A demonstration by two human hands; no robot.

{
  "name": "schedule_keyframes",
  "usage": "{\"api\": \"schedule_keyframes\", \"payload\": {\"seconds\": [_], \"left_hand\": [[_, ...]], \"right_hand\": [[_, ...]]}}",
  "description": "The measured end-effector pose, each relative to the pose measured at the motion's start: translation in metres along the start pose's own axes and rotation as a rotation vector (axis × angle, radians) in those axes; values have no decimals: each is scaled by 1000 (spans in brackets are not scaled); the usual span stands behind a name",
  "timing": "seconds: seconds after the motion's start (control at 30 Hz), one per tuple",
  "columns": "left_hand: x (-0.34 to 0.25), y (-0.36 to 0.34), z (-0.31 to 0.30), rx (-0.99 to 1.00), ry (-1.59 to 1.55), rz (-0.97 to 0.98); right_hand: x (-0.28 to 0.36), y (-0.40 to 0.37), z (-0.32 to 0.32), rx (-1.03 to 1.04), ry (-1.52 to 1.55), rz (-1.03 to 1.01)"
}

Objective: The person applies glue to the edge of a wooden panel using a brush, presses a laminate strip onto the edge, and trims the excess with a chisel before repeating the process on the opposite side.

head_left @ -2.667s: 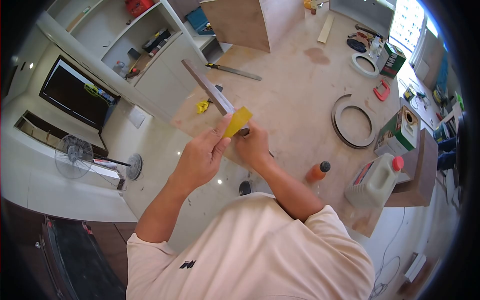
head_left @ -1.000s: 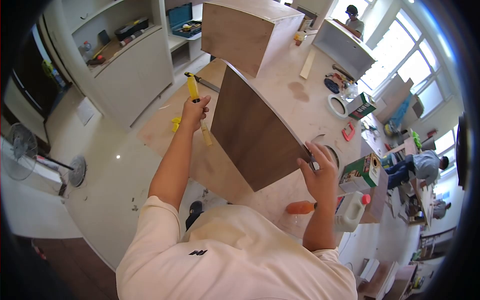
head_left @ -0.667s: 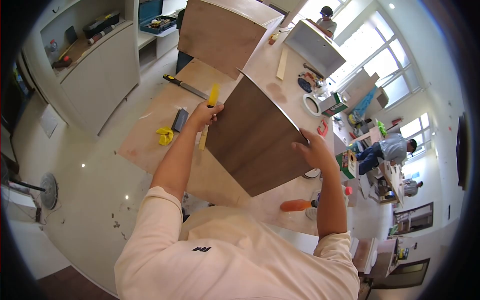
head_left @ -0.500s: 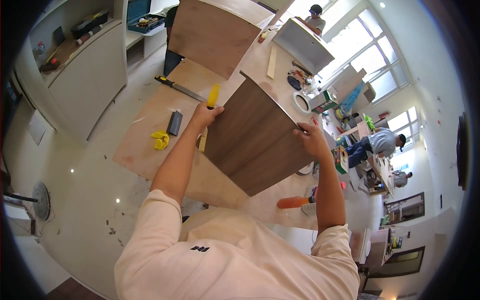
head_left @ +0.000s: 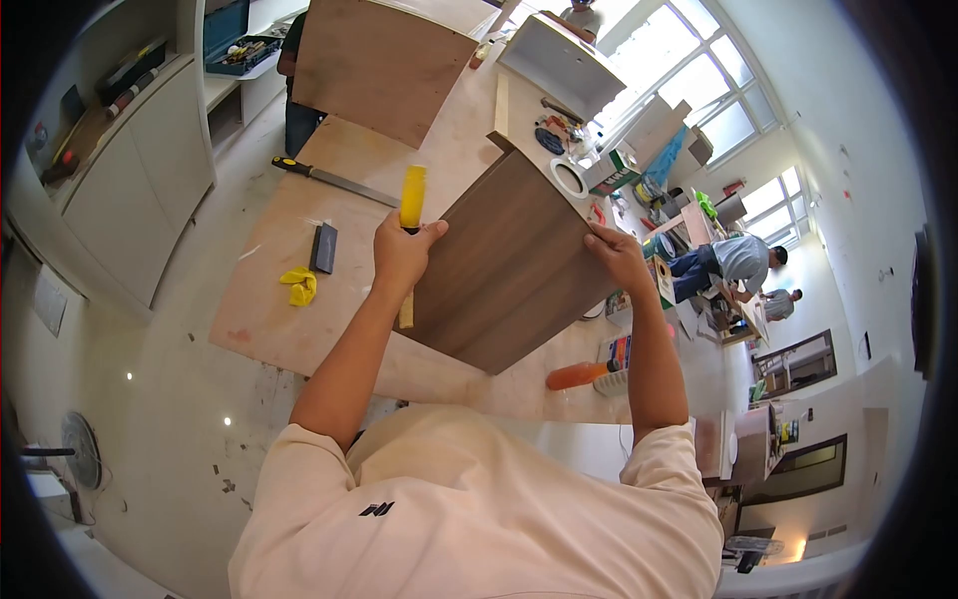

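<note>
A dark brown wood-grain panel is held tilted over the workbench. My right hand is closed on its right edge, thumb on the face. My left hand is closed at the panel's left edge around a brush with yellow bristles; its pale wooden handle shows below the fist. The left thumb reaches the panel's edge. Left of that hand lie a hand saw, a dark grey block and a crumpled yellow cloth.
A large plywood box stands at the bench's far side, a person partly behind it. An orange bottle lies near my right forearm. A tape roll and a grey drawer-like box are farther back. Other people work at the right.
The panel has turned in my hands, and an angled strip at its far end now shows. The brush is more upright. My view has shifted, moving the background.
</note>
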State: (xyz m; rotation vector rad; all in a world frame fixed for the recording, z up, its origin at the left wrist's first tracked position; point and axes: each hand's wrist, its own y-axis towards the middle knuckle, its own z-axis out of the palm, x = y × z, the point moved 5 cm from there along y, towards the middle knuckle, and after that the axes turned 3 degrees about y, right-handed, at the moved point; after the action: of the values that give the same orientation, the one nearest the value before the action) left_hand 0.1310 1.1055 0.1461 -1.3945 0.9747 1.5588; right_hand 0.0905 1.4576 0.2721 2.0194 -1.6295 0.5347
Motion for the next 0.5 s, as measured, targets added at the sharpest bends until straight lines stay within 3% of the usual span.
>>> {"api": "schedule_keyframes", "payload": {"seconds": [0.27, 0.5], "left_hand": [[-16, -27, -2, -65, 73, 89], [-20, -46, -2, -47, 65, 49]], "right_hand": [[59, -6, 15, -82, 79, -154], [93, -8, 23, -148, 128, -242]]}}
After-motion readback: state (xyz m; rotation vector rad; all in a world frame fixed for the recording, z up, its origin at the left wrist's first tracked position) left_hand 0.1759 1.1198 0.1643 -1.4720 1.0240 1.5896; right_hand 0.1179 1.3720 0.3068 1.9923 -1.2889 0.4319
